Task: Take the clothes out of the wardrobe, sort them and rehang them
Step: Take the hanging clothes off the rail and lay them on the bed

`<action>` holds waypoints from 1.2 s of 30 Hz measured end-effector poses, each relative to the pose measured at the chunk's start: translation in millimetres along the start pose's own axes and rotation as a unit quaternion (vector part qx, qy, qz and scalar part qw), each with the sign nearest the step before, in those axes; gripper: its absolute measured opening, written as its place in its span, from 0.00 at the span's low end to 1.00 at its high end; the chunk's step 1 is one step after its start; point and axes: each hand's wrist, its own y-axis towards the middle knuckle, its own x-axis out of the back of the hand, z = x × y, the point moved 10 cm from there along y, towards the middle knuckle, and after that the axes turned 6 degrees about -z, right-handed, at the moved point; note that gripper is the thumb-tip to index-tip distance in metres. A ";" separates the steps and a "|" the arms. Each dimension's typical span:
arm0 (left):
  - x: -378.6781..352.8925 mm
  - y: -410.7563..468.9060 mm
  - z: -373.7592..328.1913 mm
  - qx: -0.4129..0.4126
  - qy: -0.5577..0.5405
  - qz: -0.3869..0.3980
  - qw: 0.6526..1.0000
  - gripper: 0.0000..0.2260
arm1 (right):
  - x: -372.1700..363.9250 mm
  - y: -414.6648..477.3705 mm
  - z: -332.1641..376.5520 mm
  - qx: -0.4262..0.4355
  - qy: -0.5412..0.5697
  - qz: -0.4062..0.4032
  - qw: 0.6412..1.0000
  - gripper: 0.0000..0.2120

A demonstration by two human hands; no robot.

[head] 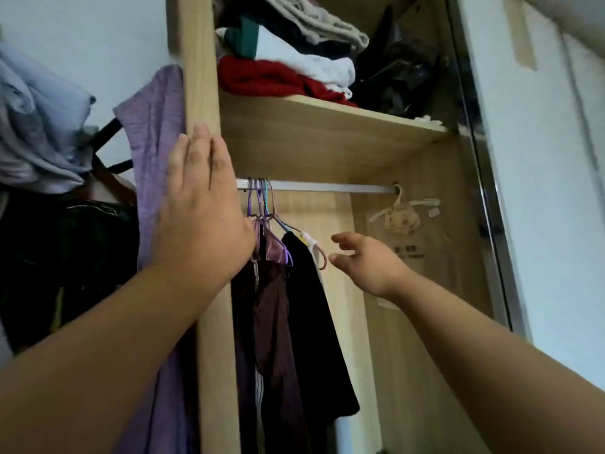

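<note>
The wardrobe (201, 60) stands open, pale wood. On its rail (327, 186) the hangers (262, 204) bunch at the left end. There a maroon garment (275, 322) and a black garment (314, 322) hang straight down, touching. Up on the shelf (327, 136) sits a folded pile, a red knit (262, 77) lowest and white cloth (330, 68) above. A purple top (154, 126) drapes just outside the left panel.

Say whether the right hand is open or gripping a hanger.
Open. The right hand reaches toward the black garment with fingers loosely spread, curled round nothing; the hangers hang on the rail.
</note>
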 end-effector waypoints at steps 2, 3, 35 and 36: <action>4.3 0.6 -5.4 -0.021 0.040 -0.012 0.999 0.37 | -8.6 26.6 -4.3 0.001 0.021 0.004 1.000 0.21; 5.9 -0.9 -7.3 -0.023 0.052 -0.022 0.998 0.36 | -15.1 39.4 -5.5 0.004 0.024 0.011 1.000 0.21; 12.1 -0.9 -8.0 0.030 0.107 -0.057 0.992 0.34 | 12.5 135.0 -66.4 -0.059 -0.021 -0.044 0.997 0.14; 12.0 -0.6 -9.4 0.027 0.108 -0.054 0.992 0.34 | 17.0 136.1 -61.3 -0.060 -0.035 -0.042 0.997 0.13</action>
